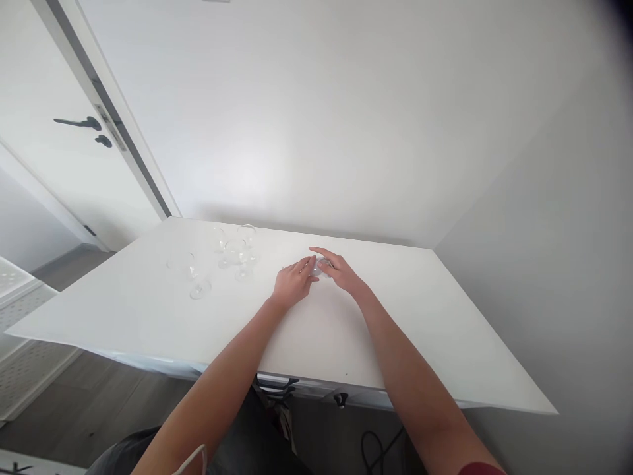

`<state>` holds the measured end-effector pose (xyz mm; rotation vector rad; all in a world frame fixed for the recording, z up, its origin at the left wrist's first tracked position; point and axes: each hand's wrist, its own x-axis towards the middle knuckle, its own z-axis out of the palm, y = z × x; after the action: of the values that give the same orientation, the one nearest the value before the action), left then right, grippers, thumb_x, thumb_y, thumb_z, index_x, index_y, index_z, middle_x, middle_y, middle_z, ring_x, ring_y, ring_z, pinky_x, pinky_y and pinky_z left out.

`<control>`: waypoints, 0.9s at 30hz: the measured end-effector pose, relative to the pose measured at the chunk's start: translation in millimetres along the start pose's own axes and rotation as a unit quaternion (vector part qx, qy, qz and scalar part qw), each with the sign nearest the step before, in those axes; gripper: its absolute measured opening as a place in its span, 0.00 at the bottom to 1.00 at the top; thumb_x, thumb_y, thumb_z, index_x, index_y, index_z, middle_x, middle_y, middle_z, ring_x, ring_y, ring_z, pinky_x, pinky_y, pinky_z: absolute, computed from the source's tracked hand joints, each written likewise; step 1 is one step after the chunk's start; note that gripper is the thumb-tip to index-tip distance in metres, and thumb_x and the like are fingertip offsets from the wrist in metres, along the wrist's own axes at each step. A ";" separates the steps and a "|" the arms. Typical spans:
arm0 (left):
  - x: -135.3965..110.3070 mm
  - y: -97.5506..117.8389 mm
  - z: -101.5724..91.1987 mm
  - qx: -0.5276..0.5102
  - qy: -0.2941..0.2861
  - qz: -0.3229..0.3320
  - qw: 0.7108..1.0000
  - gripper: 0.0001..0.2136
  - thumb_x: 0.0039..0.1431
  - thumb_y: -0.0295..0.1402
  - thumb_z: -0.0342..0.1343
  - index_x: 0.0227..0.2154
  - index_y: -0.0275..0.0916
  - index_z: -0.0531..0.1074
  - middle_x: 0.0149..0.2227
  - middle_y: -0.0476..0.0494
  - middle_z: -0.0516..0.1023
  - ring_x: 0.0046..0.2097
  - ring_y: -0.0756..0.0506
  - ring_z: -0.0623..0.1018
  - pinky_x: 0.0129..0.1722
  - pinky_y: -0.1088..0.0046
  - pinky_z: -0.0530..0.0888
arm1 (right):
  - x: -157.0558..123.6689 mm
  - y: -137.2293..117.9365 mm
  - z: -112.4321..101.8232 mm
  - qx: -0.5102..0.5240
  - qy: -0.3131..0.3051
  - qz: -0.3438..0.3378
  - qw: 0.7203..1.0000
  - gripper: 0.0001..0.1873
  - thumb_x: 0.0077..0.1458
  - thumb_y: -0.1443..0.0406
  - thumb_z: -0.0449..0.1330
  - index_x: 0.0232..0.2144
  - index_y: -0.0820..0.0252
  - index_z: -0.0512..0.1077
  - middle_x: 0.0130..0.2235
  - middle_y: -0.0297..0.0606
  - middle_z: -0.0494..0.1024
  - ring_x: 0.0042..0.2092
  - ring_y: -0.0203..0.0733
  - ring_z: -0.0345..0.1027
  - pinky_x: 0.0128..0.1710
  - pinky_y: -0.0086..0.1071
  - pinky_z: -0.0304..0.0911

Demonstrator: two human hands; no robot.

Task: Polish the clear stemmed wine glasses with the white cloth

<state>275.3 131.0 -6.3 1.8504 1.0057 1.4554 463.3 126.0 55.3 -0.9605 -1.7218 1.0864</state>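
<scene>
Two hands meet: left hand (293, 282) and right hand (342, 272) pinch a small clear object (319, 268) between them; glasses (233, 253) stand leftward.

You've got no readable txt, labels, brand marks, nos. or signs anywhere in view. The small clear piece (320, 268) between your left hand (293, 282) and right hand (342, 270) is too small & blurry to show any print. Same w/ the clear glasses (236, 253) farther left.
</scene>
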 end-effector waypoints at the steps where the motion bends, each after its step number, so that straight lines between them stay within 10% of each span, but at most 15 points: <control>1: -0.8 2.0 1.1 -0.002 0.007 -0.009 1.000 0.22 0.52 0.40 0.71 0.51 0.50 0.79 0.51 0.39 0.81 0.42 0.37 0.81 0.37 0.66 0.72 | 0.1 -0.6 1.3 0.014 0.021 -0.009 1.000 0.19 0.59 0.56 0.61 0.51 0.52 0.77 0.36 0.32 0.78 0.33 0.37 0.64 0.35 0.31 0.61; 13: -4.5 11.4 8.3 0.076 -0.007 0.017 0.997 0.23 0.52 0.47 0.70 0.51 0.52 0.79 0.47 0.44 0.83 0.27 0.48 0.75 0.30 0.69 0.70 | 3.3 12.3 25.8 -0.108 0.330 -0.064 0.936 0.10 0.58 0.54 0.61 0.33 0.52 0.69 0.28 0.33 0.72 0.34 0.42 0.63 0.34 0.32 0.61; 19: 0.5 4.5 -3.5 0.050 0.042 -0.027 0.998 0.18 0.57 0.46 0.66 0.49 0.49 0.80 0.47 0.45 0.83 0.27 0.49 0.72 0.36 0.65 0.74 | 17.0 33.4 -5.5 0.163 0.440 0.065 0.881 0.15 0.54 0.50 0.60 0.37 0.53 0.66 0.29 0.28 0.67 0.29 0.36 0.61 0.28 0.29 0.60; 27: 6.6 3.4 -10.6 -0.152 0.072 -0.043 0.985 0.23 0.63 0.46 0.62 0.58 0.45 0.70 0.59 0.37 0.75 0.56 0.37 0.78 0.56 0.57 0.73 | 7.2 35.7 25.7 -0.055 0.071 0.022 0.996 0.15 0.53 0.56 0.65 0.40 0.56 0.79 0.37 0.34 0.77 0.36 0.39 0.68 0.38 0.33 0.63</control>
<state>266.6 134.5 2.6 1.4857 0.8614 1.6100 442.6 137.1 17.4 -1.1221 -1.6655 0.9351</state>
